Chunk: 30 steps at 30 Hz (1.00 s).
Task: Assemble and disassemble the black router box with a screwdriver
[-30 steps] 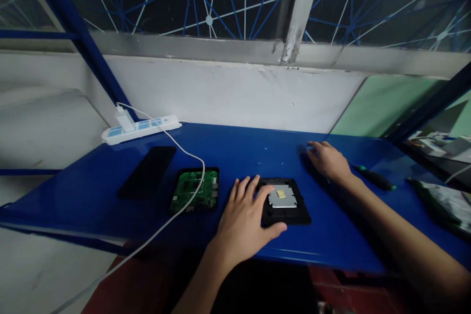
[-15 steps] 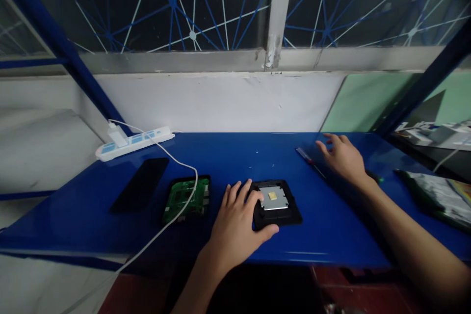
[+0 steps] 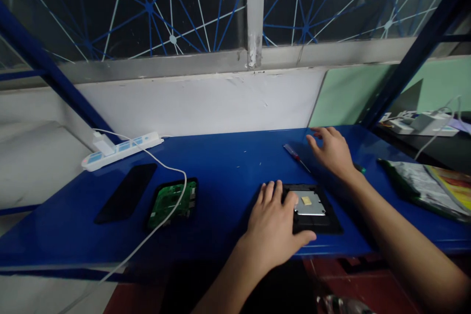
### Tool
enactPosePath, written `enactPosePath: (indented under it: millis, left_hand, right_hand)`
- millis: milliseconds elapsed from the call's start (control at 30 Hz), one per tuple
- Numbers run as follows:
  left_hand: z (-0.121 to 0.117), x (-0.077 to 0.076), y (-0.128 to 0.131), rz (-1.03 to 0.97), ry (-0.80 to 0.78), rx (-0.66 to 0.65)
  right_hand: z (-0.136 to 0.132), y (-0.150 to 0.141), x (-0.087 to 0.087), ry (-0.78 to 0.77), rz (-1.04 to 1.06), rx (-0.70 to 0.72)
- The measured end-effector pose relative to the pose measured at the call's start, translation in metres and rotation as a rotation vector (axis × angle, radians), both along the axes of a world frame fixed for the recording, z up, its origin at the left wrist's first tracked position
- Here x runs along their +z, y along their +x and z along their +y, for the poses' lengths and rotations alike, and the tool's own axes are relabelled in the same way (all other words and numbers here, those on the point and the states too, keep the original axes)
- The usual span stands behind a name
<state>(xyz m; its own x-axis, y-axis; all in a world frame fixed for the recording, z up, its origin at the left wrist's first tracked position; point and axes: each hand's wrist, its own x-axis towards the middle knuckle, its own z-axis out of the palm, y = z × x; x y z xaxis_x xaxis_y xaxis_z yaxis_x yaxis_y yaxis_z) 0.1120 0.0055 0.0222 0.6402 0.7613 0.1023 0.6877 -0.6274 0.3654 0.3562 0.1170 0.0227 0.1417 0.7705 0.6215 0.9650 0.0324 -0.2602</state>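
Note:
My left hand (image 3: pixel 272 228) lies with spread fingers over the left edge of a black plastic case cover (image 3: pixel 329 223). Set in that cover is a silver metal plate (image 3: pixel 311 208) with a small yellowish pad (image 3: pixel 306 200) on it. Over the back right of the table, my right hand (image 3: pixel 331 151) has its thumb and fingers apart and holds nothing visible. Just left of it lies a screwdriver (image 3: pixel 294 153) with a clear and red handle. Further left, a green circuit board (image 3: pixel 167 201) sits in a black case half.
A flat black panel (image 3: pixel 127 194) lies at the left of the blue table (image 3: pixel 221 157), near a white power strip (image 3: pixel 123 151). A white cable (image 3: pixel 147 233) crosses the circuit board. A shiny plastic bag (image 3: pixel 423 184) lies at the right; a small green item (image 3: pixel 359 169) is behind my right forearm.
My left hand and the black cover have slid right along the table, away from the circuit board. The camera view has turned slightly right. My right hand stays near the screwdriver.

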Motion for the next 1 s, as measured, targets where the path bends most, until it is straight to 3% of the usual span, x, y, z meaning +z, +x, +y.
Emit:
enactPosePath:
  millis: [133,233,367,467,567,633,767,1000]
  left_hand:
    - [0.008,-0.001,0.019,-0.008,0.024,-0.035]
    - [0.01,0.006,0.01,-0.021,0.049,0.002]
    - [0.002,0.01,-0.044,-0.061,0.213,0.317]
    - [-0.011,0.002,-0.098,-0.018,0.382,0.506]
    - [-0.025,-0.009,-0.138,0.014,0.451,0.598]
    - [-0.032,-0.014,-0.15,-0.001,0.405,0.614]
    - [-0.042,-0.015,-0.149,-0.093,0.342,0.563]
    - [-0.063,-0.017,-0.11,-0.191,0.273,0.415]
  right_hand:
    - [0.001,0.003,-0.002,-0.035,-0.054,0.026]
    - [0.002,0.005,-0.004,-0.05,-0.074,0.052]
    - [0.001,0.004,-0.002,-0.042,-0.07,0.068]
    - [-0.001,-0.001,0.0,-0.042,-0.081,0.093]
    - [-0.002,-0.006,0.001,-0.035,-0.092,0.13]
    - [-0.002,-0.008,0.0,-0.029,-0.094,0.152]
    - [-0.004,-0.012,0.0,-0.019,-0.085,0.174]
    - [-0.004,-0.012,0.0,-0.018,-0.093,0.182]
